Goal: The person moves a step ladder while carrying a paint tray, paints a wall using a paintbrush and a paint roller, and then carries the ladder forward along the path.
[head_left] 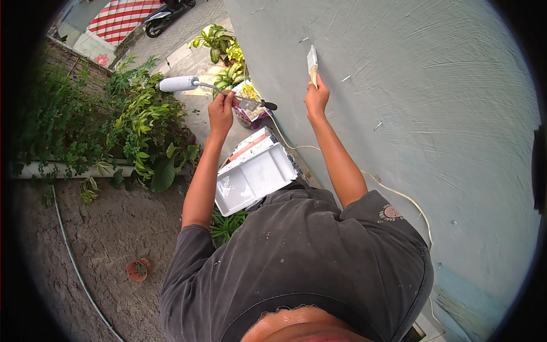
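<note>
My left hand (221,114) is closed on the thin metal rod of a paint roller (179,84). The white roller head points left, and its dark handle end sticks out to the right of my fingers. My right hand (317,100) grips the pale handle of a paintbrush (313,58), bristles upward, close to or against the grey wall (399,102); whether they touch is unclear. Below and between my arms lies a white paint tray (255,175), with white paint in it.
Several nails stick out of the wall. A pale cable (399,195) runs along it. Leafy plants (142,119) grow at the left, and potted plants (228,77) stand beyond the tray. A hose (72,262) and small pot (138,269) lie at lower left; a motorbike (165,20) is far back.
</note>
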Motion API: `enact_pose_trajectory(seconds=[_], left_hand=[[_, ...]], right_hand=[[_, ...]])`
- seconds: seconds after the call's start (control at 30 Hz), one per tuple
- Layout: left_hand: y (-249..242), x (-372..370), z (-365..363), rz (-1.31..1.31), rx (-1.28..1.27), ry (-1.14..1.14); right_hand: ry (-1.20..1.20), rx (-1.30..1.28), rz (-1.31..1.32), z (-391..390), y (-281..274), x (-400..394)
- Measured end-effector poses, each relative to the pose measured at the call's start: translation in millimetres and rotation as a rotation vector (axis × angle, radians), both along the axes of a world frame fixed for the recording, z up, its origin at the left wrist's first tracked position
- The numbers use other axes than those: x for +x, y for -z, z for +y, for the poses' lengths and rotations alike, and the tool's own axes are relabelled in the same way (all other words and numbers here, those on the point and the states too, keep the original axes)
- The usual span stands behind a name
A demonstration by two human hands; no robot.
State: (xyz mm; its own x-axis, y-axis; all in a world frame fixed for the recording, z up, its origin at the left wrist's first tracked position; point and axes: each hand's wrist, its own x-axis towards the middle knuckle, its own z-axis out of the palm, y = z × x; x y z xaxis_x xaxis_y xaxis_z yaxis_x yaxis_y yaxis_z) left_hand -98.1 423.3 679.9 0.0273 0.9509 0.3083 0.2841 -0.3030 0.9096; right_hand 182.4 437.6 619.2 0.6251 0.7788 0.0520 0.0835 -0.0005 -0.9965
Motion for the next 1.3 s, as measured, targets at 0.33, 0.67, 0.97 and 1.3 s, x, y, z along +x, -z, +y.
enact_pose_trajectory(seconds=[0.33,0.67,0.97,1.3], left_hand=[[-2.0,-0.7,-6.1,-0.036,-0.017,0.000],[1.8,-13.6,-3.8,-0.018,-0.019,-0.032],[-5.9,-31.5,-7.9,0.019,-0.005,-0.076],[-6.6,-39.3,0.2,-0.005,-0.008,-0.093]], right_hand=[[-0.205,-0.025,-0.271,46.7,-10.3,-24.4],[-0.506,-0.145,0.338,77.3,18.1,-43.1],[-0.406,0.008,0.422,113.1,26.6,-50.7],[-0.368,0.058,0.662,125.1,50.1,-37.9]])
